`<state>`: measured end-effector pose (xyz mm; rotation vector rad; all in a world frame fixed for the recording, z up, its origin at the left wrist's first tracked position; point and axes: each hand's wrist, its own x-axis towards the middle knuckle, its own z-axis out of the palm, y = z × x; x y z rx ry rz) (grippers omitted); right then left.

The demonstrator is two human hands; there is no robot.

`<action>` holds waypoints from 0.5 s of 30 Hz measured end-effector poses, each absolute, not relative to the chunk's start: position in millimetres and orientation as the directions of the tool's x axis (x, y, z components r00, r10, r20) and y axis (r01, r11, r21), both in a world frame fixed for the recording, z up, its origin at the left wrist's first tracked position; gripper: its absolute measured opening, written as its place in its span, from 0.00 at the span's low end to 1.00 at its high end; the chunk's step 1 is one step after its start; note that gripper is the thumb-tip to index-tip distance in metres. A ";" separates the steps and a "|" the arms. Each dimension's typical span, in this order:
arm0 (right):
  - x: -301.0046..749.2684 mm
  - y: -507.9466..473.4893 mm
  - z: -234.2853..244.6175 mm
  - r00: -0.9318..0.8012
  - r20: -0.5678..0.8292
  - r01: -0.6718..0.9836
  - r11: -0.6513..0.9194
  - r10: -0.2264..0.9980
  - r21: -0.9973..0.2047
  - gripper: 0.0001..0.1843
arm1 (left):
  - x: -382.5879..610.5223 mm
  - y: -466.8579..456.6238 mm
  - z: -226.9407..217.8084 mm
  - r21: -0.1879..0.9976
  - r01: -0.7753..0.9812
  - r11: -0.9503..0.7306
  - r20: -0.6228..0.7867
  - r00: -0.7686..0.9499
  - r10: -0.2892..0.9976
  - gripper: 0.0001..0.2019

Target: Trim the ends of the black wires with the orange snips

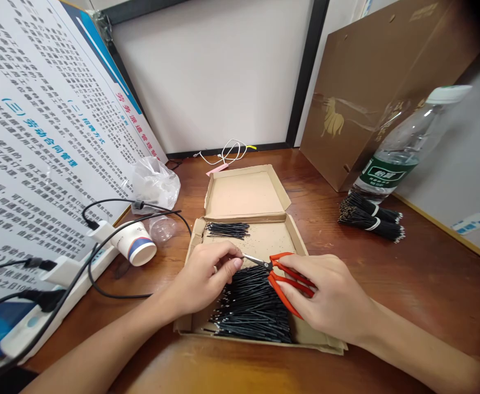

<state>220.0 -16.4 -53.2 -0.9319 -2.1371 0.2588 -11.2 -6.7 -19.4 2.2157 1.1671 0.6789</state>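
Observation:
An open cardboard box [246, 191] lies on the wooden table. A large pile of short black wires [252, 309] fills its near part; a smaller row of black wires [227, 230] lies near its hinge. My left hand [205, 276] hovers over the pile, its fingers pinched on a thin black wire. My right hand [330, 295] grips red-handled snips [283, 276], whose metal tip meets the left fingertips.
Two tied bundles of black wires [369, 216] and a plastic water bottle [404, 148] lie at the right, beside a brown paper bag [371, 82]. At the left are a tipped paper cup [135, 243], a power strip [63, 284] with cables, a plastic bag [156, 183] and a printed board [39, 126].

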 end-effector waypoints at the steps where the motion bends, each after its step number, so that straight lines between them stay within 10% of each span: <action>1: 220.2 -16.8 -52.8 -0.438 0.568 0.535 0.710 0.697 -0.458 0.05 | -11.2 -6.8 -19.1 0.663 0.576 -0.478 0.180 0.498 0.849 0.08; 15: 219.4 -15.1 -56.9 -0.433 0.585 0.539 0.717 0.686 -0.442 0.06 | -10.1 -6.6 -17.9 0.683 0.569 -0.457 0.171 0.484 0.858 0.07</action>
